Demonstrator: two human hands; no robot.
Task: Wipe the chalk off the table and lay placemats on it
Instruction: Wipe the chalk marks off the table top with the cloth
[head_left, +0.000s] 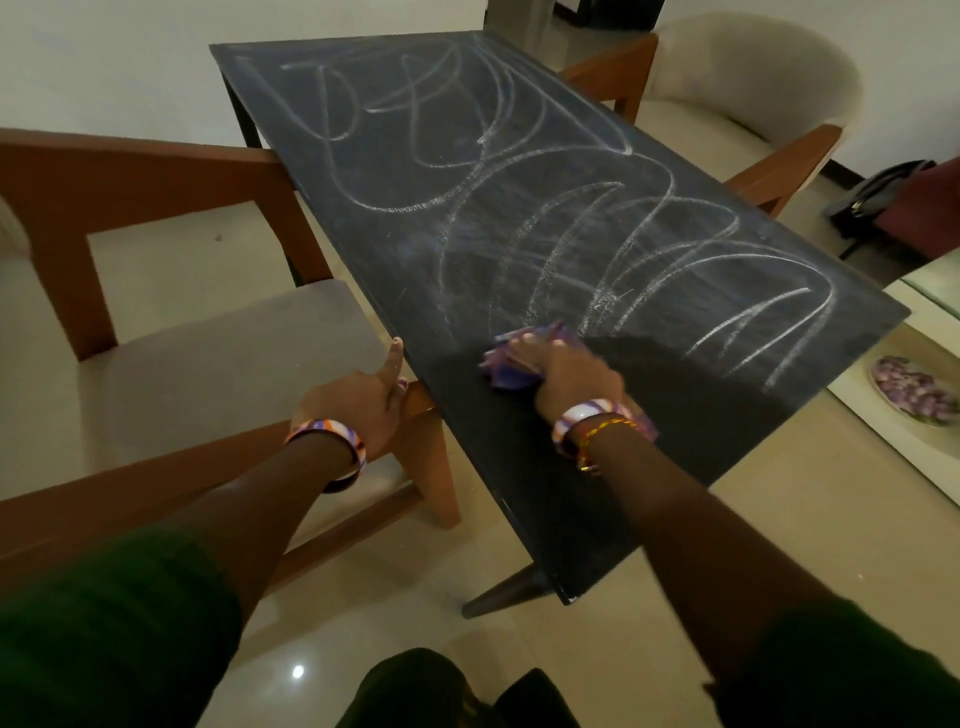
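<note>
Now the right hand (566, 371) grips a purple cloth (511, 364) on the chalked table (519, 493), left hand (358, 402) fingers straight

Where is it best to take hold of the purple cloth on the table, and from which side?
From above, probably at its bunched middle. The purple cloth lies crumpled flat on the table, and the right hand already presses on it from above, its fingers over the folds.

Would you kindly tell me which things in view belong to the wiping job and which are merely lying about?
Part of the job:
- purple cloth, held by the right hand
- chalk scribbles
- black table
- left hand, at the table's edge

Lying about:
- wooden chairs
- patterned dish
- dark bag
</note>
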